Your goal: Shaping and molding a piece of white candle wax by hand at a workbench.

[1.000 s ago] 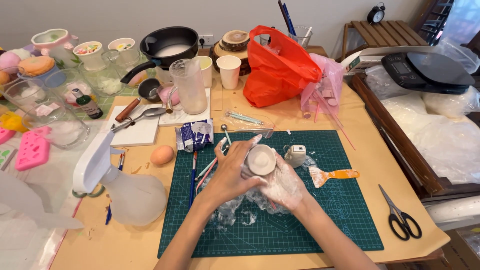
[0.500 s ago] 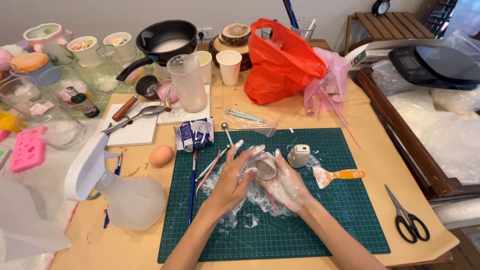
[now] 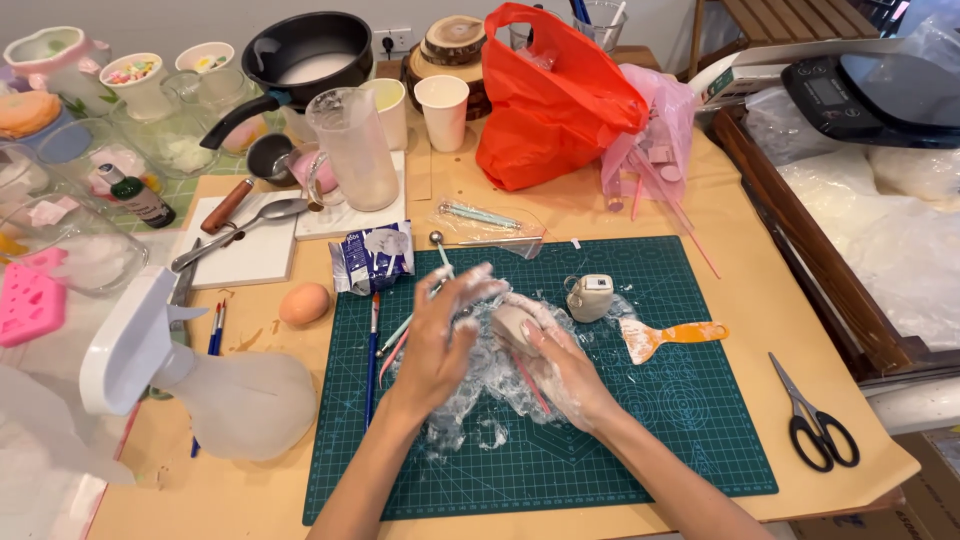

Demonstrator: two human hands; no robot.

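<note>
**Head view: two powdered hands cup a pale lump over the cutting mat**

Head camera looks down on a crowded worktop (image 3: pixel 700 240). At far left lies one pink mould (image 3: pixel 28 300), and beside it one white spray bottle (image 3: pixel 200 385) lies on its side, within reach but off the mat. One egg (image 3: pixel 304 302) rests just left of the green mat (image 3: pixel 620 450), near one small blue-and-white packet (image 3: pixel 372 257). Thin tools fan out at the mat's left edge; their count is hard to tell.

At mid-mat, the left hand (image 3: pixel 440 340) has its fingers spread and curved against the near side of the lump (image 3: pixel 512 322), steadying it. The right hand (image 3: pixel 565 375) wraps it from below, fingers closed round it, so the lump sits between both palms just above crumpled clear film (image 3: pixel 480 395), which seems laid there to catch the white dust.

Right of the hands stand one small grey jar (image 3: pixel 590 296) and one orange scraper (image 3: pixel 668 336), near. Well apart at the right edge lie one pair of black scissors (image 3: pixel 815 420). Behind: one black pan (image 3: pixel 305 50), one measuring jug (image 3: pixel 352 148), one paper cup (image 3: pixel 442 108), one orange bag (image 3: pixel 555 100).
</note>
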